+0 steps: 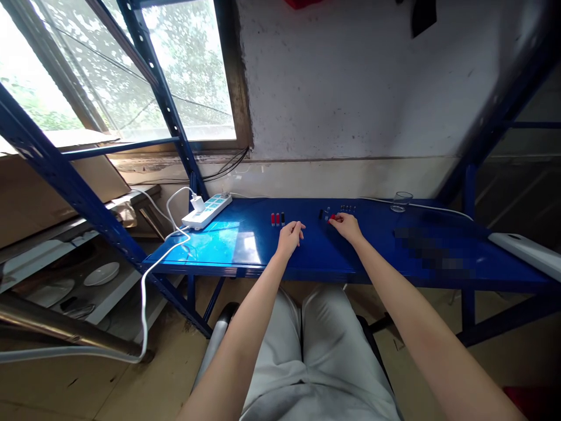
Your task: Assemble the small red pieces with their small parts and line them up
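At the left of the blue table [249, 213] lies a white power strip [207, 211] with a plug in it. To its right, three slim cylinders [277, 219] form a neat side-by-side row: two red, then one black. Just right of and nearer than these, the left hand [290, 237] hangs with fingers loosely curled; nothing shows in it, though I cannot tell whether the fingers hide something small. Good handling would keep this hand clear of the row, since a brush of the wrist could scatter it.

Farther right, the right hand [347, 227] pinches a small red piece [332, 218] between thumb and fingertips, low over the table. A light, square grip suits something so small; squeezing off-centre may make it slip, and lifting cleanly should spare the neighbouring bits.

As for looks, the row's cylinders have coloured upper parts and paler, shiny near ends. The pinched piece is bright red, partly covered by the fingers, its exact shape unclear. Just left of it is a black cylinder [321, 214], with tiny clear pieces [327, 210] between. Beyond the right hand stretches a line of tiny metallic-looking pieces [348, 208], too small to identify.
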A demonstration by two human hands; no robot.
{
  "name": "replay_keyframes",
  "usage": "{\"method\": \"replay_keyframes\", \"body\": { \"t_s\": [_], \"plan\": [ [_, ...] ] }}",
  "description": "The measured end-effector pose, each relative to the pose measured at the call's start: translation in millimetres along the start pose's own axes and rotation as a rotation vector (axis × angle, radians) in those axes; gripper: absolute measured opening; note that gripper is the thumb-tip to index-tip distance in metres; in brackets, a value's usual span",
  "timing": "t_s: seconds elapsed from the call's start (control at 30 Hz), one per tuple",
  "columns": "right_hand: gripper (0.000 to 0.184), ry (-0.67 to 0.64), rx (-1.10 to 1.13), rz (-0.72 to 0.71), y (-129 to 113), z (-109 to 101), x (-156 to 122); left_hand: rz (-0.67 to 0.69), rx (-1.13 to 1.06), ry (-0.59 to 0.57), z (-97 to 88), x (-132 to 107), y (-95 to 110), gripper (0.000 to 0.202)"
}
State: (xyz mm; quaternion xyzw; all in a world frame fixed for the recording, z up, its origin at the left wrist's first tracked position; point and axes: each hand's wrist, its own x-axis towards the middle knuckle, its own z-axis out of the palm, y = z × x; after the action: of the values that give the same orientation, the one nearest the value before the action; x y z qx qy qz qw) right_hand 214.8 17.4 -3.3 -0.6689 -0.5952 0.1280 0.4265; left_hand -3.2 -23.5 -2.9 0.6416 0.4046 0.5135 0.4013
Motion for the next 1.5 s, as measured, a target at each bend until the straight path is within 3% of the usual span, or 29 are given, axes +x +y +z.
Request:
{"method": "replay_keyframes", "body": {
  "t_s": [0.13,0.67,1.23,1.5],
  "plan": [
    [0.02,-0.091,-0.012,-0.101,-0.5,6.8,8.1,-0.006,-0.007,0.002,-0.1,-0.4,1.0,0.041],
    [0.014,-0.08,-0.202,-0.113,-3.8,34.0,26.1,0.001,0.011,-0.013,-0.3,-1.3,0.1,0.042],
    [0.015,-0.149,-0.246,-0.052,-9.5,27.6,25.8,0.001,0.021,-0.009,-0.2,-1.5,-0.6,0.043],
    [0.017,-0.267,-0.263,0.105,-3.3,13.2,29.0,0.001,0.023,-0.005,0.6,0.6,-0.9,0.042]
  ]
}}
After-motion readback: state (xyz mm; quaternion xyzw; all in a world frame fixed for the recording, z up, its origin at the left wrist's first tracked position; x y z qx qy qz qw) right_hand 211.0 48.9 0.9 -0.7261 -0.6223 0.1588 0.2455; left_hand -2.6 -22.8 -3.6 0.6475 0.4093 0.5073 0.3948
